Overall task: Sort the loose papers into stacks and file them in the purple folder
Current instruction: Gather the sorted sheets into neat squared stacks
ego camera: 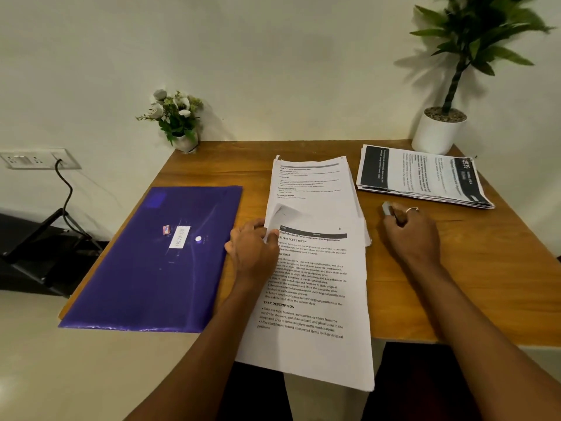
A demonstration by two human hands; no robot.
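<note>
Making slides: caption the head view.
Left hand pinches loose papers beside the purple folder; right hand holds a grey object.

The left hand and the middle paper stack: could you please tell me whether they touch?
Touching. The head view shows the left hand gripping a lifted sheet edge of the middle paper stack.

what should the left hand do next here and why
Probably lift the curled sheet clear of the middle pile. The left hand pinches its corner, the right hand holds a small grey object, and the papers aren't squared: the near sheet hangs over the table edge. The purple folder lies shut, so filing looks premature.
</note>
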